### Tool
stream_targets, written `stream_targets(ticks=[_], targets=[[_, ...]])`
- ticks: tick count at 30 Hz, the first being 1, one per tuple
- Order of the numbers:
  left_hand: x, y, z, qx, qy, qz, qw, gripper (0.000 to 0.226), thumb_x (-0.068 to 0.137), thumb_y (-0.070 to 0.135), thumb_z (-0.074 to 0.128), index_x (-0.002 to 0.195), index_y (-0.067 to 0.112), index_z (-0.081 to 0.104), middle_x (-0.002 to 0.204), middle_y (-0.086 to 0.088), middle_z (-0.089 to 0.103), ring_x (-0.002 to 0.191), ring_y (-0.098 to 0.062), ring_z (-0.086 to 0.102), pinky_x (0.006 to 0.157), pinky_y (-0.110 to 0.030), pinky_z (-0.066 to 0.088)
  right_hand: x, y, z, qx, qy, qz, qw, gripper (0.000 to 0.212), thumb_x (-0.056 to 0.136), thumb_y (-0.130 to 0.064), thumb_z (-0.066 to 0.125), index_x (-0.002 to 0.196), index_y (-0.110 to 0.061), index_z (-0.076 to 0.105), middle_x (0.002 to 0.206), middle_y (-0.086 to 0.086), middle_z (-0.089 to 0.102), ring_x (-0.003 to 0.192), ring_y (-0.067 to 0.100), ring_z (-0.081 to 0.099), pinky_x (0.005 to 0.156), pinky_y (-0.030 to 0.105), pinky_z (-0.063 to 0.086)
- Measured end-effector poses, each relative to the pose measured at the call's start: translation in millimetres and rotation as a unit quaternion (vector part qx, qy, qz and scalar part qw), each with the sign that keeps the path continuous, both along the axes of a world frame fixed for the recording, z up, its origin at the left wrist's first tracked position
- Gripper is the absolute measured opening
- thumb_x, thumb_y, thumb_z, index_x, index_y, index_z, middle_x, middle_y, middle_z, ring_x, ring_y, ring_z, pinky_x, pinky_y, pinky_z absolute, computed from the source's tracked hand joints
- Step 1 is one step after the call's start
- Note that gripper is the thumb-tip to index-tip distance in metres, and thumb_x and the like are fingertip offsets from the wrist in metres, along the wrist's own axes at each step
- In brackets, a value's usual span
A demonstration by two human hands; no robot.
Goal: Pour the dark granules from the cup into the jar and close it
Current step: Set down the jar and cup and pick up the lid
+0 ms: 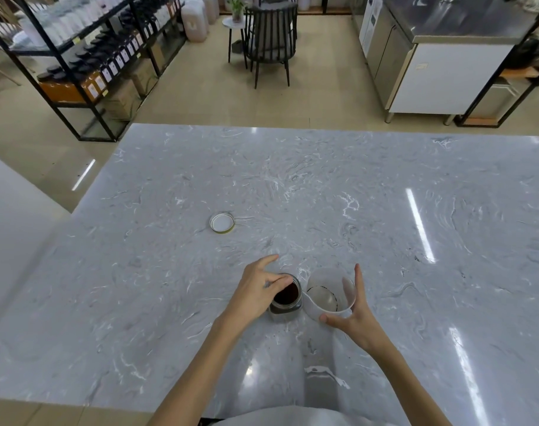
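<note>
Grey marbled desk. My left hand grips small glass jar of dark granules; right hand holds emptied translucent plastic cup touching it. Risk: bump tips unlidded jar; round metal lid well apart.

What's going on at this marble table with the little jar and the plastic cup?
A person is filling a small glass jar with dark granules. The left hand steadies the jar, which already holds dark granules and has no lid on. The right hand holds a clear plastic cup right beside it, looking nearly empty. The lid lies apart, farther back on the table, so closing remains.
</note>
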State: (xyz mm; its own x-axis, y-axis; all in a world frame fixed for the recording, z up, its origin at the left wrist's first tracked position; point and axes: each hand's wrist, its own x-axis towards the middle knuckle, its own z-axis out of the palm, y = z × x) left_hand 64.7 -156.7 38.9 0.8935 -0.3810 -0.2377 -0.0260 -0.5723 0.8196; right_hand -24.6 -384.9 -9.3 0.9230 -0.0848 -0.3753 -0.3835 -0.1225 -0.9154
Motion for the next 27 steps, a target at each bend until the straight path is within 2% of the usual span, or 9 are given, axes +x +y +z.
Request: stream_targets(ticks=[3,6,10,14,17,19,22,25,27], targets=[[-2,3,-2,0.045,0.005,-0.051,0.998,0.029,0.106,0.024,0.057,0.130,0.015,0.072,0.168,0.004,0.023,0.154,-0.018,0.010,0.125,-0.042,0.019,-3,-3,3,-0.006,0.011,0.013,1.000,0.135,0.075,0.001,0.082,0.146,-0.054,-0.018,0.165,0.002,0.013,0.145,0.009,0.020,0.084,-0.001,0.042],[-4,7,-4,0.068,-0.003,-0.084,0.994,0.037,0.107,0.006,0.052,0.139,0.019,0.064,0.170,0.001,0.017,0.155,-0.023,0.007,0.126,-0.044,0.014,-6,-4,7,-0.011,0.017,0.013,1.000,0.133,0.077,0.001,0.080,0.142,-0.059,-0.018,0.165,0.002,0.014,0.148,0.010,0.018,0.100,0.014,0.040],[-10,8,2,0.014,-0.005,-0.022,1.000,0.031,0.107,0.027,0.053,0.133,0.023,0.069,0.165,-0.001,0.030,0.153,-0.021,0.016,0.118,-0.025,0.012,-9,-5,13,-0.031,0.033,0.002,0.999,0.133,0.078,0.002,0.080,0.137,-0.064,-0.019,0.158,0.009,0.035,0.145,0.014,0.034,0.115,0.038,0.033],[-14,10,5,-0.032,0.027,0.007,0.999,0.045,0.109,0.036,0.045,0.153,0.027,0.045,0.167,0.003,0.025,0.155,-0.009,0.015,0.128,-0.042,0.015,-15,-8,25,-0.116,0.053,0.012,0.992,0.124,0.081,-0.001,0.077,0.146,-0.053,-0.015,0.143,0.007,0.055,0.132,0.021,0.052,0.109,0.035,0.038],[-15,20,-1,-0.034,0.079,-0.035,0.996,0.076,0.103,0.042,0.059,0.163,0.034,0.014,0.166,0.017,0.019,0.146,0.008,0.014,0.123,-0.026,0.014,-24,-9,38,-0.260,0.064,-0.021,0.963,0.090,0.089,-0.016,0.073,0.157,-0.030,0.015,0.128,0.011,0.065,0.111,0.027,0.064,0.095,0.040,0.051],[-15,26,-9,-0.002,0.108,-0.051,0.993,0.107,0.086,0.050,0.079,0.164,0.034,0.007,0.163,0.018,0.023,0.147,0.002,0.018,0.118,-0.026,0.018,-31,-4,44,-0.323,0.017,-0.081,0.943,0.064,0.093,-0.019,0.068,0.149,-0.020,0.038,0.120,0.009,0.069,0.106,0.027,0.065,0.092,0.044,0.052],[-14,27,-26,0.039,0.091,-0.066,0.993,0.120,0.069,0.042,0.095,0.163,0.028,0.020,0.158,0.012,0.036,0.147,-0.008,0.032,0.119,-0.028,0.029,-31,14,49,-0.327,-0.074,-0.098,0.937,0.043,0.095,-0.020,0.064,0.137,-0.014,0.056,0.128,0.006,0.065,0.122,0.026,0.058,0.104,0.041,0.044],[-10,28,-40,0.025,0.042,-0.041,0.998,0.091,0.069,0.030,0.096,0.146,0.025,0.049,0.133,0.014,0.053,0.127,-0.013,0.056,0.095,-0.001,0.036,-19,38,47,-0.357,-0.164,-0.022,0.919,0.040,0.095,-0.020,0.063,0.133,-0.010,0.061,0.138,0.006,0.060,0.139,0.027,0.044,0.115,0.043,0.031],[-6,34,-45,0.007,0.023,-0.044,0.999,0.080,0.066,0.031,0.097,0.135,0.033,0.056,0.121,0.020,0.057,0.112,-0.011,0.062,0.086,0.000,0.041,-10,59,43,-0.389,-0.200,0.052,0.898,0.046,0.096,-0.027,0.062,0.139,-0.011,0.055,0.147,0.003,0.052,0.148,0.028,0.031,0.121,0.053,0.018]])
